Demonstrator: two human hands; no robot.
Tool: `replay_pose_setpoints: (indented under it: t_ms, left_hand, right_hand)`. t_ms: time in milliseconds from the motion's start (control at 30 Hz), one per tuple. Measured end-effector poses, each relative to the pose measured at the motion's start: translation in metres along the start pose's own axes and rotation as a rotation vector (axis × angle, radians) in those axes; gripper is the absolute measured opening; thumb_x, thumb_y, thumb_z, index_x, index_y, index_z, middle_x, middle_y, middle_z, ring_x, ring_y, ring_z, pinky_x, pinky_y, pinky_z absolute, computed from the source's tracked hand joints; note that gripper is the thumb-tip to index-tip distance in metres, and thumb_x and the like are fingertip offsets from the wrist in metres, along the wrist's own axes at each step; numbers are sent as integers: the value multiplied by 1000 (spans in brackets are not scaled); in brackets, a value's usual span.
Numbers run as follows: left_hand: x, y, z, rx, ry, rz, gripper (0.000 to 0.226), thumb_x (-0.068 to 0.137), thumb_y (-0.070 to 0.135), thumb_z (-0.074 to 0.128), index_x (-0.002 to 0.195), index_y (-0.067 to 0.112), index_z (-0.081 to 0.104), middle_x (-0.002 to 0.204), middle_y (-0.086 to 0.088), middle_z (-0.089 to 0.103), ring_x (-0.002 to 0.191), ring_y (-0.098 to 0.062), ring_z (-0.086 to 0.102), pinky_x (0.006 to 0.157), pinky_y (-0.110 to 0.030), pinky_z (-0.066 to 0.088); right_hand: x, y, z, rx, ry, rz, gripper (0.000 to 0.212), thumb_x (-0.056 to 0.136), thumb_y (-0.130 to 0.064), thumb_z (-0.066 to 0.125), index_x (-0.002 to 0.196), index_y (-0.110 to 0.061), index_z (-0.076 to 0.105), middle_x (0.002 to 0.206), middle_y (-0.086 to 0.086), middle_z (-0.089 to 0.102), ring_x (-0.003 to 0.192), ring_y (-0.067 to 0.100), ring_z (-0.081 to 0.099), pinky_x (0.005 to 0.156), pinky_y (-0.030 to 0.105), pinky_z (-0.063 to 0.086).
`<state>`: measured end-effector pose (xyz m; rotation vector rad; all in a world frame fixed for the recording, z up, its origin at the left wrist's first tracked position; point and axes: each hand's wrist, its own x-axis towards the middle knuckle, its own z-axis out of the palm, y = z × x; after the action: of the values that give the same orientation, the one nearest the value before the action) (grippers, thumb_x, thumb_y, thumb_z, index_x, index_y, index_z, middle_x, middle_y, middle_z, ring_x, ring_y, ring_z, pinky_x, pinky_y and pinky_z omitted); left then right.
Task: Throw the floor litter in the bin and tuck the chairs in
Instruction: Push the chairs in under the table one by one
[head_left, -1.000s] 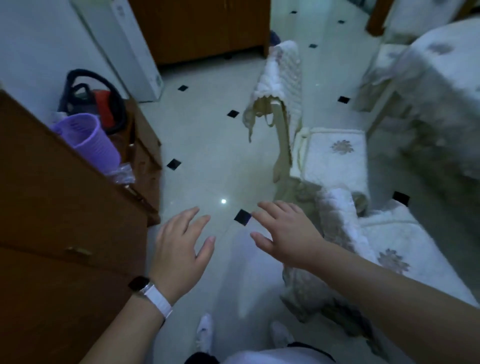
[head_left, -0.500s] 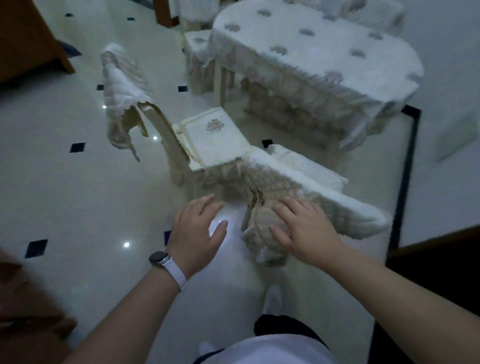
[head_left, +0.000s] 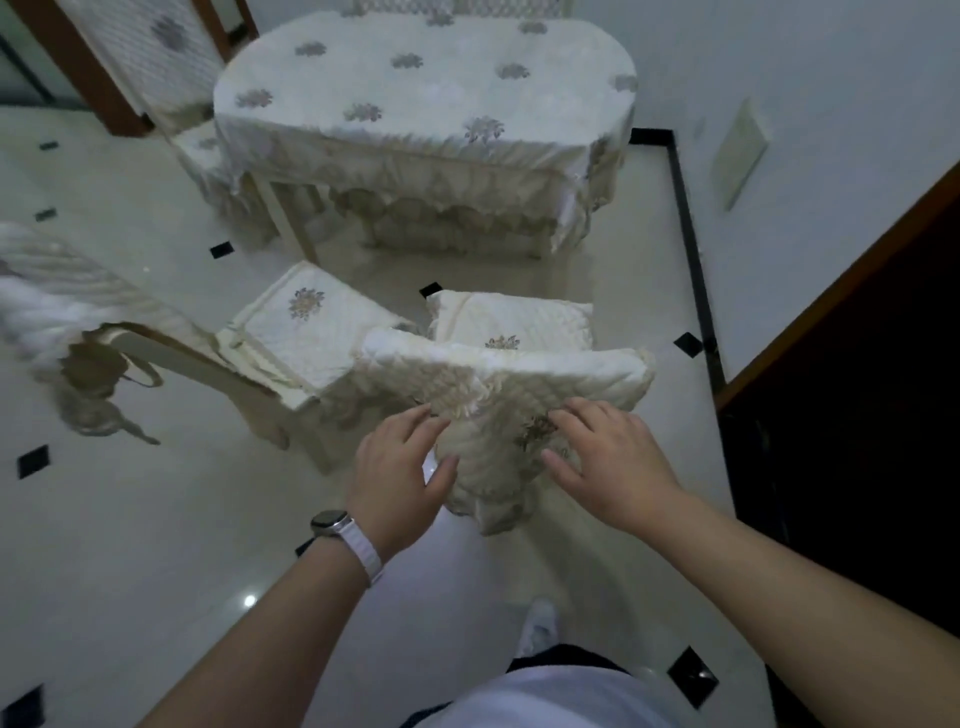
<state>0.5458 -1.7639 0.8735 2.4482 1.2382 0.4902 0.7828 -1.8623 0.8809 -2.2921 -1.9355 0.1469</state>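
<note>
Flanking chair back (head_left: 524, 376): left hand (head_left: 397, 470), right hand (head_left: 610, 460), fingers spread.

You are in a home, in the room where people eat. You can see a table (head_left: 426, 78) under a white flowery cloth, chairs (head_left: 311, 332) in soft covers that match it, a shiny tiled floor (head_left: 130, 545) with small black squares, and dark wooden furniture (head_left: 857, 415).

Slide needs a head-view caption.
Left hand and right hand rest on the near chair's backrest, facing the covered table.
</note>
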Motion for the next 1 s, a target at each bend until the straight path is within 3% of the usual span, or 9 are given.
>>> replay_pose_setpoints:
  t_ms: [267, 433, 633, 733, 867, 1000]
  left_hand:
    - [54, 28, 4, 134, -30, 35, 53, 88, 49, 46, 128, 17, 62, 133, -6, 60, 122, -26, 54, 100, -47, 45]
    - [84, 31, 15, 124, -56, -7, 61, 93, 41, 61, 145, 19, 41, 141, -3, 53, 127, -23, 49, 104, -43, 41]
    - [118, 5, 36, 157, -113, 16, 65, 91, 59, 41, 143, 21, 42, 136, -5, 56, 123, -27, 51, 102, -46, 41]
    - [127, -9, 46, 192, -133, 48, 67, 89, 64, 37, 140, 22, 49, 142, -2, 52, 132, -25, 44, 111, -51, 29]
    - [144, -37, 48, 173, -116, 179, 68, 89, 71, 36, 125, 19, 62, 123, -2, 63, 114, -26, 55, 104, -47, 33]
    - [159, -54, 48, 200, -104, 365, 66, 97, 65, 23, 113, 17, 65, 105, -1, 68, 96, -26, 64, 91, -38, 34]
  right_hand:
    - [35, 46, -8, 77, 26, 17, 54, 89, -55, 38, 127, -19, 54, 135, 3, 51, 120, 26, 48, 98, 41, 37]
    - [46, 68, 0, 122, 32, 62, 54, 95, -49, 46, 140, -19, 44, 148, 3, 40, 131, 24, 38, 107, 40, 28]
    - [61, 76, 21, 154, -12, 86, 57, 95, -51, 43, 142, -18, 42, 147, 3, 41, 133, 24, 36, 110, 41, 26]
    - [73, 72, 27, 168, 33, 65, 62, 90, -57, 34, 136, -18, 50, 140, 4, 50, 129, 25, 43, 109, 43, 27]
    - [101, 64, 38, 160, 48, 16, 63, 86, -62, 38, 121, -16, 61, 120, 4, 62, 112, 26, 56, 105, 46, 36]
    - [125, 73, 49, 85, 84, -108, 56, 84, -67, 48, 97, -15, 65, 88, 1, 62, 79, 26, 58, 75, 39, 46]
